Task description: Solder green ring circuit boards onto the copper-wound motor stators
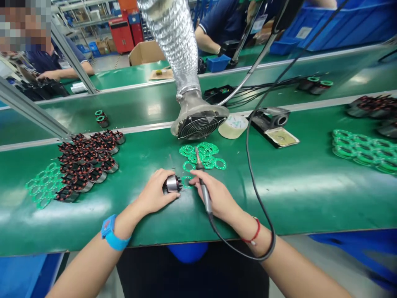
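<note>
My left hand [155, 192] is closed around a small wound motor stator [172, 183], holding it on its side on the green table [297, 194]. My right hand [217, 194] grips a soldering iron [201, 182] whose tip points away from me toward a pile of green ring-shaped boards [203, 155]. One green ring [187, 181] lies flat just between the stator and my right fingers. A black cable [254, 182] runs from the iron's handle around my right wrist and up across the table.
A fume extractor fan [198, 124] on a silver duct hangs just beyond the rings. Several wound stators [87, 165] and green boards [43, 186] lie at left, green rings [362, 151] at right. A soldering stand [273, 124] and tape roll [233, 126] sit behind. Other people work across the conveyor.
</note>
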A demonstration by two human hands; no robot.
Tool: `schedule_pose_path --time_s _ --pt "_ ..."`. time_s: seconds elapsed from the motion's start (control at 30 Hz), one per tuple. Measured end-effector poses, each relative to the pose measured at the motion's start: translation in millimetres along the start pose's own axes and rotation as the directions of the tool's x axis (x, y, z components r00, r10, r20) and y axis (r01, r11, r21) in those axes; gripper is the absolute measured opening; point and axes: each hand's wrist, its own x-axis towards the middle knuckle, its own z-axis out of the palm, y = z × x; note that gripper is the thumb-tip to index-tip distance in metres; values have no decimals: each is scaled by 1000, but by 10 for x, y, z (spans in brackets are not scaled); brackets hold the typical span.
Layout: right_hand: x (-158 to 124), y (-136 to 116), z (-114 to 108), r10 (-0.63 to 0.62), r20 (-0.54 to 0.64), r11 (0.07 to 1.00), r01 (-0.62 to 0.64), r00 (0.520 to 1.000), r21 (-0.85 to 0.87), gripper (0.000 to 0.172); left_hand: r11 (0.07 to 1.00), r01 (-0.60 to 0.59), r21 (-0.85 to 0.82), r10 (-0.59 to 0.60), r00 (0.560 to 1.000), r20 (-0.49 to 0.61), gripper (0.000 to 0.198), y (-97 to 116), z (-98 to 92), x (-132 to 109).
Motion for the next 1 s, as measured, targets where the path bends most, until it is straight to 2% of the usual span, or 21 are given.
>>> schedule_pose_path --time_s 0.13,0.23,0.3,0.37,0.43,0.53,0.73,0.8,0.87,1.0 --pt "-81 -12 -159 85 -26 995 -83 996 62 41 997 -8 78 6 1000 25 41 88 55 6" --pt "-208 -66 -244 101 -129 995 -97 986 38 33 979 -39 202 34 999 31 37 146 83 1" --pt "-305 -95 -259 143 -187 987 -126 972 100 27 969 -51 242 45 999 26 38 167 96 -8" --pt "-373 -120 -244 224 -180 958 -183 958 221 26 980 -43 193 40 999 19 39 172 103 -20" --pt "-383 -153 -211 301 -112 916 -254 947 311 28 997 -2 77 3 1000 -6 40 169 103 -34" --pt "-297 -236 -157 323 -39 905 -296 946 304 26 998 38 -60 -41 997 -60 41 172 98 -53" --pt "-126 -423 -47 304 -67 921 -275 950 276 28 990 -142 -28 137 982 -127 43 218 89 -89" --pt "-123 -439 2 281 -101 944 -256 954 209 29 979 -202 5 200 969 -143 42 222 94 -101" --pt "-131 -417 59 203 -134 979 -197 970 59 32 971 -236 38 239 960 -147 41 217 107 -107" --pt "-148 -305 127 37 -111 976 -59 993 -208 35 974 -200 107 210 973 -91 41 190 149 -94"
